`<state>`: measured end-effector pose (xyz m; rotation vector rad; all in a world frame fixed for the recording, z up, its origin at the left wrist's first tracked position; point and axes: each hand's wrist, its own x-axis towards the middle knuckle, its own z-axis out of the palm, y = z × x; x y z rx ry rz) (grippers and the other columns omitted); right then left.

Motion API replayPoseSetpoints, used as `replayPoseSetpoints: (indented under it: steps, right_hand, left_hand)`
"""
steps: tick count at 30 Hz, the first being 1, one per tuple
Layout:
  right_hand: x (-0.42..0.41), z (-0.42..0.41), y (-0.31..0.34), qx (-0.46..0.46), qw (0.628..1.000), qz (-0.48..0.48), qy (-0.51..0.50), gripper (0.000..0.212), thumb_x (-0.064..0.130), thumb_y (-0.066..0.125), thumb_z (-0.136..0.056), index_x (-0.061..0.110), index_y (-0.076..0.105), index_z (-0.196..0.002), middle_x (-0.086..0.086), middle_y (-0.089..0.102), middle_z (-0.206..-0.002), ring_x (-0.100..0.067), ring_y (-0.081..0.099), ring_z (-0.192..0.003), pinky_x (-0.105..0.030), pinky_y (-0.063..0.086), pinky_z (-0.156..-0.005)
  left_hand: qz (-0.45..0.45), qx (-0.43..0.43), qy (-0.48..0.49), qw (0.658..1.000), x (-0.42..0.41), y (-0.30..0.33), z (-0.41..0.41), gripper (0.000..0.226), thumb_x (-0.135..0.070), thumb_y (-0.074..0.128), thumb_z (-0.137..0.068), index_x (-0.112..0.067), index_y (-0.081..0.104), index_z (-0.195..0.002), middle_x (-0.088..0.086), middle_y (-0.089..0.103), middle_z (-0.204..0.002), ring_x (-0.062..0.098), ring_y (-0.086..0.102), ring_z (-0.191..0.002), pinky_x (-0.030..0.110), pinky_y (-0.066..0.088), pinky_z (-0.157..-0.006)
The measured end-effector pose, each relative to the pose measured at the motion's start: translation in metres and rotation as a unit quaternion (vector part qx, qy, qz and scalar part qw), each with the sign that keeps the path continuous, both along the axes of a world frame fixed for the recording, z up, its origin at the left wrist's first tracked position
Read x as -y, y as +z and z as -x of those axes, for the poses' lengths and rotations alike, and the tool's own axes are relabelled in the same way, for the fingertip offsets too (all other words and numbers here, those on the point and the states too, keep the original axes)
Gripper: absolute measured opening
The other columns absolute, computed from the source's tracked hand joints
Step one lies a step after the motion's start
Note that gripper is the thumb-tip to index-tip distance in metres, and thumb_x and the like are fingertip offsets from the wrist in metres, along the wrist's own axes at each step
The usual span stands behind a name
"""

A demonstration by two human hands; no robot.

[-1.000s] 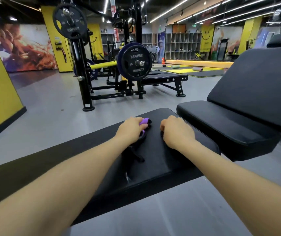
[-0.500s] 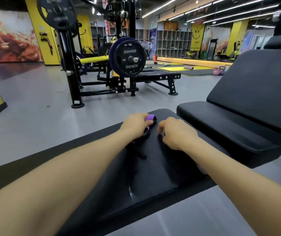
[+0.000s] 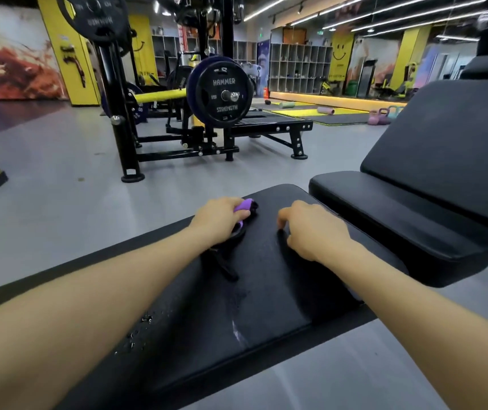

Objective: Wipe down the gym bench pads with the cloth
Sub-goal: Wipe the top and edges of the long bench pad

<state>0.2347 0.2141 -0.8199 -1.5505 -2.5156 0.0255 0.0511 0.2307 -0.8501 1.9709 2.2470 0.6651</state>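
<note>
While the left hand (image 3: 220, 220) grips a purple-and-black object (image 3: 244, 206) at the far end of the pad (image 3: 266, 291), the right hand (image 3: 313, 232) rests just beside it with fingers curled down onto the surface, and whether it pinches anything I cannot tell. The object may be the cloth bunched up, or a strapped item lying on the pad; a dark strap (image 3: 225, 266) trails from under the left hand toward the camera, and it is too dark against the vinyl to say more. Droplets (image 3: 140, 329) and a wet streak (image 3: 238, 332) sit on the near part of the pad, so that stretch looks unwiped.

To do this step well, I would judge that the cloth should be spread flat under the palm rather than held as a wad, so more of it meets the vinyl. Strokes should run the length of the pad in overlapping lanes, from the far end back over the streak and droplets. The free hand can steady the edge. The seat pad (image 3: 384, 214) and backrest (image 3: 450, 149) to the right remain to be done.
</note>
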Motion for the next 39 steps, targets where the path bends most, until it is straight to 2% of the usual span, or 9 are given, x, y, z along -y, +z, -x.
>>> replayPoseSetpoints:
  steps: [3,8,14,20,24,29,32,36,39]
  right_hand:
    - [0.001,0.0,-0.003,0.004,1.0,-0.01,-0.002,0.032,0.004,0.047,-0.088,0.025,0.056,-0.111,-0.001,0.048,-0.116,-0.025,0.045,-0.11,-0.034,0.035,-0.066]
    - [0.006,0.0,-0.005,0.014,1.0,-0.026,0.0,0.032,0.002,0.047,-0.088,0.021,0.057,-0.112,-0.003,0.049,-0.115,-0.027,0.046,-0.108,-0.034,0.034,-0.066]
    - [0.006,0.001,-0.001,0.01,1.0,-0.025,-0.001,0.034,0.001,0.046,-0.088,0.02,0.058,-0.114,-0.004,0.05,-0.118,-0.028,0.048,-0.107,-0.033,0.037,-0.068]
    - [0.008,0.0,-0.001,0.023,0.999,-0.021,-0.005,0.035,0.003,0.045,-0.09,0.022,0.056,-0.117,-0.004,0.047,-0.12,-0.027,0.046,-0.109,-0.035,0.036,-0.067]
    - [0.011,0.0,0.0,0.028,0.999,-0.023,0.002,0.035,0.003,0.045,-0.09,0.023,0.056,-0.118,-0.004,0.047,-0.121,-0.027,0.046,-0.109,-0.034,0.036,-0.067]
    - [0.01,-0.001,-0.002,0.031,0.999,-0.035,0.003,0.033,0.004,0.047,-0.091,0.021,0.056,-0.118,-0.005,0.048,-0.118,-0.027,0.047,-0.107,-0.034,0.036,-0.066]
    - [0.008,-0.001,-0.004,0.027,0.999,-0.038,-0.003,0.034,0.003,0.049,-0.089,0.022,0.056,-0.116,-0.004,0.047,-0.116,-0.026,0.046,-0.106,-0.033,0.037,-0.064]
    - [0.008,-0.002,-0.006,0.023,0.999,-0.045,-0.001,0.033,0.002,0.048,-0.089,0.021,0.056,-0.114,-0.003,0.047,-0.114,-0.025,0.044,-0.104,-0.032,0.035,-0.061]
    - [0.008,-0.001,-0.005,0.02,0.999,-0.04,-0.003,0.033,0.001,0.049,-0.088,0.02,0.057,-0.113,-0.004,0.048,-0.114,-0.026,0.044,-0.105,-0.033,0.035,-0.063]
  left_hand:
    - [0.0,0.019,0.054,0.998,-0.024,0.002,0.003,0.026,-0.036,0.044,-0.096,-0.013,0.05,-0.086,0.014,0.061,-0.099,0.029,0.049,-0.087,0.03,0.031,-0.067]
    - [0.015,0.013,0.059,0.998,-0.008,-0.001,0.005,0.035,-0.038,0.039,-0.098,-0.011,0.057,-0.111,0.014,0.061,-0.112,0.031,0.054,-0.102,0.03,0.033,-0.071]
    - [0.028,0.014,-0.029,0.999,0.065,-0.005,0.02,0.038,-0.039,0.043,-0.096,-0.032,0.048,-0.133,0.005,0.06,-0.122,0.03,0.054,-0.112,0.035,0.042,-0.092]
    - [0.005,0.052,0.073,0.996,-0.001,-0.003,0.022,0.032,-0.035,0.045,-0.096,-0.011,0.059,-0.113,0.014,0.062,-0.111,0.033,0.055,-0.105,0.032,0.039,-0.075]
    - [0.017,0.023,0.103,0.994,0.0,-0.004,0.019,0.035,-0.037,0.039,-0.098,-0.011,0.056,-0.115,0.013,0.061,-0.116,0.032,0.053,-0.106,0.031,0.036,-0.075]
    - [0.002,-0.023,0.014,1.0,0.063,-0.008,0.011,0.034,-0.04,0.041,-0.097,-0.027,0.055,-0.124,0.005,0.063,-0.113,0.03,0.055,-0.104,0.033,0.039,-0.077]
    - [0.001,0.009,-0.019,1.0,0.064,-0.007,0.017,0.035,-0.041,0.044,-0.096,-0.03,0.053,-0.128,0.005,0.063,-0.116,0.03,0.055,-0.106,0.036,0.044,-0.088]
    - [0.007,0.045,0.05,0.998,0.016,-0.004,0.019,0.036,-0.037,0.045,-0.096,-0.014,0.057,-0.12,0.014,0.062,-0.115,0.033,0.055,-0.106,0.036,0.044,-0.084]
    - [0.01,0.042,0.093,0.995,0.003,-0.004,0.014,0.038,-0.037,0.04,-0.098,-0.016,0.054,-0.126,0.012,0.059,-0.123,0.031,0.051,-0.113,0.033,0.04,-0.083]
